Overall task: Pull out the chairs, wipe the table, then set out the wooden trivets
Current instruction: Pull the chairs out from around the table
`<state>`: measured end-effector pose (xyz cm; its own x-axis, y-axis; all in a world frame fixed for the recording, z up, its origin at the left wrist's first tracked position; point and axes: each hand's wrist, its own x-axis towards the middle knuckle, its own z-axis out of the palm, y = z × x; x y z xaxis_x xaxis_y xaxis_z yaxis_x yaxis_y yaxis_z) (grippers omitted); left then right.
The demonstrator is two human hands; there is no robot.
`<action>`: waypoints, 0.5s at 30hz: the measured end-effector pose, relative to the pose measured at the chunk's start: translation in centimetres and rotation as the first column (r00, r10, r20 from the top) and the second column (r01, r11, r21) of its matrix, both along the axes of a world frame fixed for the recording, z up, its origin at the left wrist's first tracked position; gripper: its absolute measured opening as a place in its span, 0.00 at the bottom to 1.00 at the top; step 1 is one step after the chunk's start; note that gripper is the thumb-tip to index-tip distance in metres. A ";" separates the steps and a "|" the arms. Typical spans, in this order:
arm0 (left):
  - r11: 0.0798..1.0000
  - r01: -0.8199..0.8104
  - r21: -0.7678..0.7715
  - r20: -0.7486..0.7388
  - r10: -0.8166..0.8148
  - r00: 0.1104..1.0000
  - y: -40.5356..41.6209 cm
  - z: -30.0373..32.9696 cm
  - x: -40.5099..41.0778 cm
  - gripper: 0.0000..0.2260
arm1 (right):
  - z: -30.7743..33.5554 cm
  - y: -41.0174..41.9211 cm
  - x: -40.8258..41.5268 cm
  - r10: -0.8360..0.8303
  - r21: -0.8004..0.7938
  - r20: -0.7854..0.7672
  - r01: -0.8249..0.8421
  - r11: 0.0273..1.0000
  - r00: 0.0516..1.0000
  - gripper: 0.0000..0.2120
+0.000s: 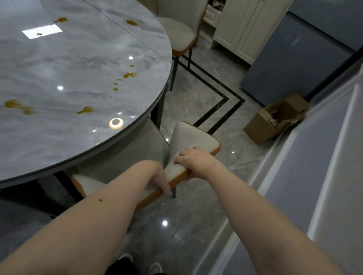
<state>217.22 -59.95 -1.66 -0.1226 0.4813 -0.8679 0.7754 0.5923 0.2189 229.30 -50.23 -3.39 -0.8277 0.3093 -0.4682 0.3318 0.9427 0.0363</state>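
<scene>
Grey marbled table (48,65), amber stains (19,106), cream-and-tan chair (195,139).

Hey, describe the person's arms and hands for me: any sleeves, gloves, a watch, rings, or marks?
Both arms are bare as far up as the picture shows, with no sleeves visible. The left hand and right hand wear no gloves, and no watch or bracelet shows at either wrist. No rings can be seen on the visible fingers. One small dark spot sits on the left forearm.
</scene>
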 end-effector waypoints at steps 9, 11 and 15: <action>0.898 -0.291 0.330 0.262 0.209 0.942 6.8 0.7 -0.3 0.27 | 3.5 6.1 3.2 -0.323 0.041 -0.003 0.323 0.945 0.946 0.25; 0.883 -0.276 0.379 0.254 0.187 0.949 8.8 1.4 0.0 0.26 | 4.3 8.4 3.9 -0.391 0.027 -0.034 0.392 0.920 0.920 0.24; 0.859 -0.247 0.449 0.249 0.145 0.958 13.9 2.1 0.7 0.21 | 5.4 13.7 4.8 -0.474 0.006 -0.065 0.475 0.880 0.878 0.26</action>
